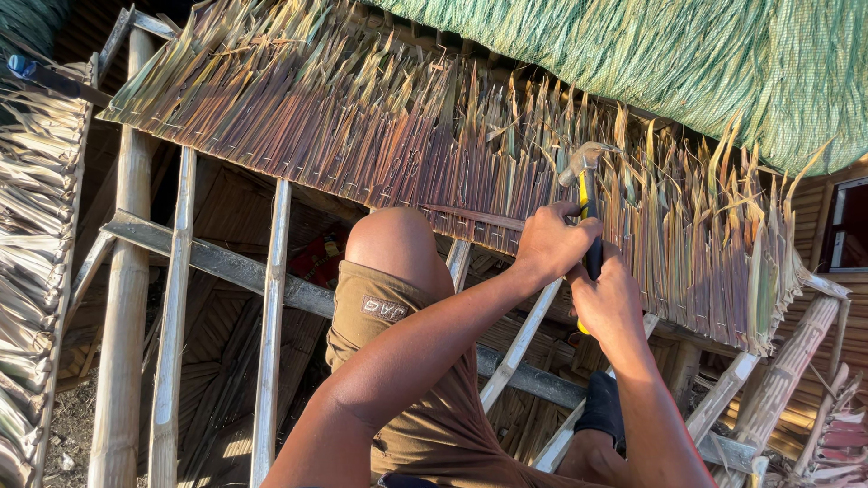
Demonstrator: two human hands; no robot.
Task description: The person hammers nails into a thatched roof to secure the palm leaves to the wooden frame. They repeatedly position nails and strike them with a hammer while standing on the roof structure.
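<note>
My right hand (613,301) is shut on the black and yellow handle of a claw hammer (585,177), whose steel head is raised over the dried palm-leaf thatch panel (380,126). My left hand (551,242) has its fingers pinched at the thatch's lower edge, right beside the hammer handle; what it pinches is hidden. My bent knee (396,242) in brown shorts rests just below the thatch edge.
Bare bamboo rafters (271,316) and a thick bamboo pole (127,298) cross a grey timber beam (217,260), with open gaps down to the ground. Green netting (687,63) covers the top right. More thatch (36,226) hangs at the left.
</note>
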